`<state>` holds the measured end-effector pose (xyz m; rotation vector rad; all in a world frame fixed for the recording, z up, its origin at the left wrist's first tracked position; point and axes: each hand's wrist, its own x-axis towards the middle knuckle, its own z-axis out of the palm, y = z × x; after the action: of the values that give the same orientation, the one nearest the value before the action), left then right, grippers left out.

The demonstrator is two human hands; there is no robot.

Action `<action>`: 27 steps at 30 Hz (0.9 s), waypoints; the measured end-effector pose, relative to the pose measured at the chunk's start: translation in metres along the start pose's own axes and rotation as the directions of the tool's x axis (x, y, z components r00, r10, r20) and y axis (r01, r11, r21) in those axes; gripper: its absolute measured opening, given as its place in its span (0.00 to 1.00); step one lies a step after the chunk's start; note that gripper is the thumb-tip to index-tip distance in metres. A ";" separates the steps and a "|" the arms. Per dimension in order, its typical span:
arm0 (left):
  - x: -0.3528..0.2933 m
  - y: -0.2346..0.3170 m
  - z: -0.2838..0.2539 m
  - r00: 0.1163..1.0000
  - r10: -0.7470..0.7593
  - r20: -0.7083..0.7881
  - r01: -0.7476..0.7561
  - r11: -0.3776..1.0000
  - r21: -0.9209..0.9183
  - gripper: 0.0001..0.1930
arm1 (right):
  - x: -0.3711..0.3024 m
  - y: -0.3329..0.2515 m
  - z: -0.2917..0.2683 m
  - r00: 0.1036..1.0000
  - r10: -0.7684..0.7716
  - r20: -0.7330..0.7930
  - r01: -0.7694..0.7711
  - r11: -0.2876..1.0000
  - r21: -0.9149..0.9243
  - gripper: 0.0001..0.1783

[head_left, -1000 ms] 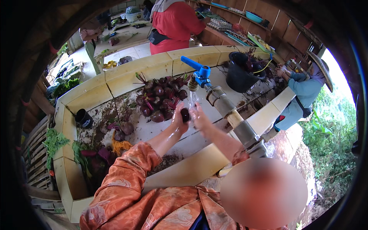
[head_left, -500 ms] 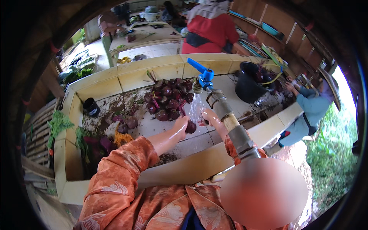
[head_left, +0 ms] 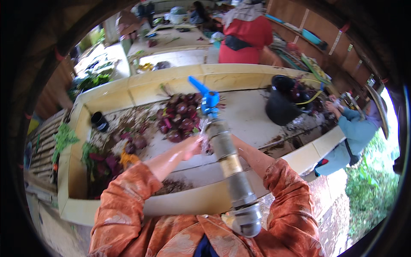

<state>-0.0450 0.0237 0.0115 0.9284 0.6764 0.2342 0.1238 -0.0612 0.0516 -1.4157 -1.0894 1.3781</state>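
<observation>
Under the blue-handled tap (head_left: pixel 209 100) my left hand (head_left: pixel 192 148) is closed in the stream of water (head_left: pixel 204 130). It holds a beetroot (head_left: pixel 209 149), of which only a small dark part shows beside the pipe. My right forearm (head_left: pixel 250 156) reaches in from the right, but the thick grey pipe (head_left: pixel 227 160) covers my right hand. A heap of dark red beetroots (head_left: pixel 182 115) lies on the white tiles just beyond my hands. More beetroots (head_left: pixel 139 141) lie to the left among soil.
Yellow-tiled walls (head_left: pixel 150 88) enclose the basin. Inside stand a black cup (head_left: pixel 99 122) at left and a black bucket (head_left: pixel 280 103) at right. Leafy scraps (head_left: pixel 105 165) fill the near left corner. A person in blue (head_left: pixel 361 132) works at the right end; another in red (head_left: pixel 244 38) stands beyond.
My view has shifted, so the pipe now crosses in front of my right hand. The beetroot in my left hand shows less than before, beside the water.
</observation>
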 end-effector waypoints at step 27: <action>-0.031 0.045 -0.027 0.960 0.261 -0.097 -0.218 0.921 0.324 0.10 | 0.064 0.048 0.006 0.940 0.216 0.263 0.293 -0.122 -0.948 0.39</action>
<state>-0.0814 0.0538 0.0495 1.3101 0.7394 0.4225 0.1196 -0.0109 -0.0110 -2.0991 -2.8469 0.4011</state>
